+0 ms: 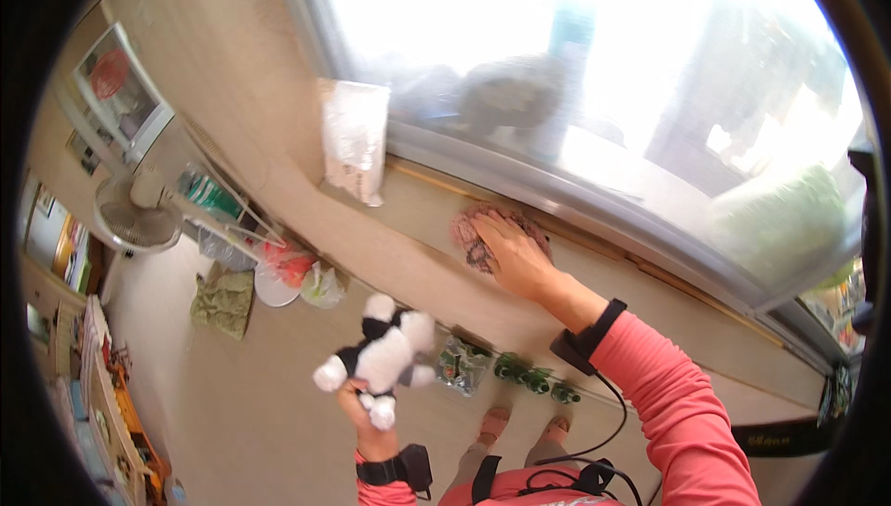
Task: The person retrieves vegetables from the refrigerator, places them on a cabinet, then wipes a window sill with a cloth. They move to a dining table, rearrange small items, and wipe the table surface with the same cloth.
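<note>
On the windowsill (418, 217), a crumpled pink patterned cloth (470, 231) lies under my right hand (515, 252). The fingers spread over the cloth and press it to the sill, with its edges showing around them. Lower down, my left hand (358, 405) grips a black-and-white plush toy (386, 360) near its lower end. The toy is held in the air above the floor, apart from the sill. Part of the left fingers is hidden behind the toy.
A silvery packet (356, 140) stands at the sill's left end, against the sliding window frame (487, 165). Along the wall base are green bottles (536, 381), a bag (463, 367) and plastic bags (285, 262). A white fan (139, 210) stands left. A black cable (619, 415) hangs from my right wrist.
</note>
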A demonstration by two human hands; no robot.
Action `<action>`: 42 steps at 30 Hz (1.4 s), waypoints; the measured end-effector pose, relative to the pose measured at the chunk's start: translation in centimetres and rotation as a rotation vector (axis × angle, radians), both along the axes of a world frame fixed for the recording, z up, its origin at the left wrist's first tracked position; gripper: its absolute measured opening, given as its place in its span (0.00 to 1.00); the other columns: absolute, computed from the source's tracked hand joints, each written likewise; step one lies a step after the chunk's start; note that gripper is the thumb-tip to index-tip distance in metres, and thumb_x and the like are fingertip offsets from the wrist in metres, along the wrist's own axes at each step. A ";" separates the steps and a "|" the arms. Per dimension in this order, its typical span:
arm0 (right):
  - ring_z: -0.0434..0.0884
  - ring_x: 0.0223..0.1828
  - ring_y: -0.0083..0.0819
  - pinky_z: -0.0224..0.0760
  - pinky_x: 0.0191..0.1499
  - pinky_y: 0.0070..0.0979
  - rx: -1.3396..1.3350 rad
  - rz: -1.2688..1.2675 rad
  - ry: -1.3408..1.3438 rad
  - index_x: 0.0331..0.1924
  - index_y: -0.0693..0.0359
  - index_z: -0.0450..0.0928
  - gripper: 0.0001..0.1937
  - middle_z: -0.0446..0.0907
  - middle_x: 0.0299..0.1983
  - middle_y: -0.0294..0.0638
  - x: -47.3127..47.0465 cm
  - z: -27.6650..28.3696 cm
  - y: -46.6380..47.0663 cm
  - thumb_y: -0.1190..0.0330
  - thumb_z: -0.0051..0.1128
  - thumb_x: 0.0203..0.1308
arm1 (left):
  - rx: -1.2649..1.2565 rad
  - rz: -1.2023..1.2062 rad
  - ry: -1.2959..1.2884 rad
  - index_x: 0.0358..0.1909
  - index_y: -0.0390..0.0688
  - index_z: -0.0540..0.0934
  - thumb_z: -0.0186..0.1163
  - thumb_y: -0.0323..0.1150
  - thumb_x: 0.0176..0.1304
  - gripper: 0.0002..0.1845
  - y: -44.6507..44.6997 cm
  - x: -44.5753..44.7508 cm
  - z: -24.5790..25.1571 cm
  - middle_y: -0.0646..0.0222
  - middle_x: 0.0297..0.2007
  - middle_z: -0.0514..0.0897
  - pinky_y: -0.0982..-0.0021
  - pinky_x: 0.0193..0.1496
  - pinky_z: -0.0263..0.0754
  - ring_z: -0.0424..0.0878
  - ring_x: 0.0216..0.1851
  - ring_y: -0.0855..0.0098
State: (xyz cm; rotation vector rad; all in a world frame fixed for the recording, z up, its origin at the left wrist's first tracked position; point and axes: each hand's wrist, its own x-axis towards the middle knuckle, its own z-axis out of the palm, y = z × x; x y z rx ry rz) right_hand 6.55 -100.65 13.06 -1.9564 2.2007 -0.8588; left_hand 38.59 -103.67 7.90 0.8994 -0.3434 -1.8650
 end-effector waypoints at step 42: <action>0.66 0.67 0.48 0.52 0.73 0.43 -0.050 -0.195 -0.075 0.64 0.63 0.67 0.30 0.71 0.62 0.53 -1.5 1.4 21.3 0.81 0.53 0.51 | -0.222 -0.112 -0.164 0.47 0.35 0.77 0.53 0.29 0.45 0.23 -1.3 -4.0 6.0 0.59 0.43 0.81 0.61 0.53 0.78 0.81 0.48 0.60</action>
